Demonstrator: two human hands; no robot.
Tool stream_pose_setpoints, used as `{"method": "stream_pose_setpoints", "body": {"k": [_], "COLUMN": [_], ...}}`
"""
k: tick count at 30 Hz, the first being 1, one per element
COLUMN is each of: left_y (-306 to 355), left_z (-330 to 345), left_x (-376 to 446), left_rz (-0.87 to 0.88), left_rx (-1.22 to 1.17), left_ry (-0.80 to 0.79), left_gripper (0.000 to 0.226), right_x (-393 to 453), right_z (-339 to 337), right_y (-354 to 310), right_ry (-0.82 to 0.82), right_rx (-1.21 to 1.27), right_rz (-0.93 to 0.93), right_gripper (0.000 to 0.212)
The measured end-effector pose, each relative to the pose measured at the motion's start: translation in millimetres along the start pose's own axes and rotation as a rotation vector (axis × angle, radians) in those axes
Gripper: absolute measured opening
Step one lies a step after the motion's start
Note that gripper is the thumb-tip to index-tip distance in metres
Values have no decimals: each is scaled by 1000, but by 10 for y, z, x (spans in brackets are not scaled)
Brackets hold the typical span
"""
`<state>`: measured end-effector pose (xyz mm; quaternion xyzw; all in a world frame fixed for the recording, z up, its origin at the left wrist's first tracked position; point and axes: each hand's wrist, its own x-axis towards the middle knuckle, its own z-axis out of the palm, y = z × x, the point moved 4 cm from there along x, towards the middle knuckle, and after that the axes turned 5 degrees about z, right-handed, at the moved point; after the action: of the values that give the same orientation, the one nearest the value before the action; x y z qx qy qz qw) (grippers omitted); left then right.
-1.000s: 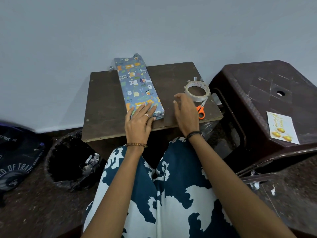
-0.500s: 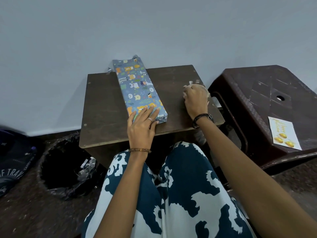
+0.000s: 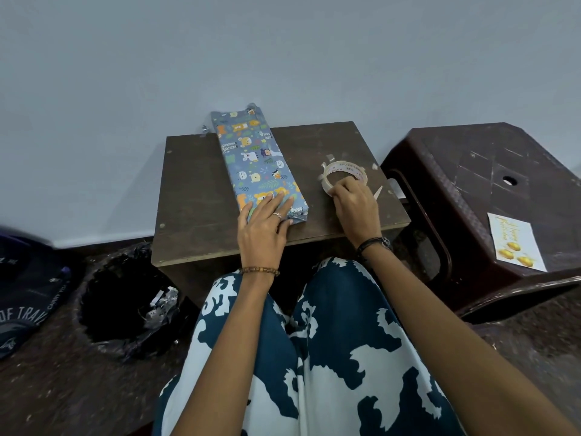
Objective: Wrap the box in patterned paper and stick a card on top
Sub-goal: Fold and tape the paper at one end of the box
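The right hand (image 3: 355, 212) has its grip curled on the near edge of the tape roll (image 3: 343, 175), fingers bent over the ring's rim, on the right part of the bench (image 3: 195, 196). A loose end of tape sticks up at the roll's far left side. The left hand (image 3: 262, 228) lies flat with straight fingers pressing on the near end of the wrapped box (image 3: 256, 162); its grip closes on nothing. The box, covered in blue paper printed with cartoon animals, lies lengthwise from the near middle of the bench to its far edge, where it overhangs toward the wall. The card (image 3: 515, 243), white with gold lettering and gold shapes, lies well apart to the right on a dark plastic stool (image 3: 490, 171). On the floor to the left stands a black-lined bin (image 3: 125, 297), with a dark bag (image 3: 25, 297) beyond it.
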<state>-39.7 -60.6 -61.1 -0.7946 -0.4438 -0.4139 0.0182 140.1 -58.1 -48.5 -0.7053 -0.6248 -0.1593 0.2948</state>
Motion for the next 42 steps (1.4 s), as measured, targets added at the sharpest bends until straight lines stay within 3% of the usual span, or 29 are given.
{"method": "stream_pose_setpoints", "body": {"k": [6,12,16,23,28,34,42], "left_y": [0,-5,-1,-16,-23,-17,-28], "left_z": [1,1,0,2,9,16,12], "left_x": [4,-1,-6,-8,-10,-1,-8], "left_rz": [5,7,1,-6,-7,-16,-14], "left_rx": [9,2,-5,-14,-18,-24,-27], "left_ry": [3,4,3,-8,2,14,11], "left_gripper": [42,42,40,41,40,39,39], "right_x": [-156,-265,-263,-144,-104,65,87], "right_z": [-55,-56,15,-23,-160,-296,-321], "right_y": [-112,-90,-40,-99,14,41,-116], "right_ry": [-20,-162,-232,-258,-180,-120,-242], "right_rx": [86,362,293,151,413,457,868], "right_rz": [52,221,210,191,347,376,551], "right_gripper": [11,9,10,48,35,17,27]}}
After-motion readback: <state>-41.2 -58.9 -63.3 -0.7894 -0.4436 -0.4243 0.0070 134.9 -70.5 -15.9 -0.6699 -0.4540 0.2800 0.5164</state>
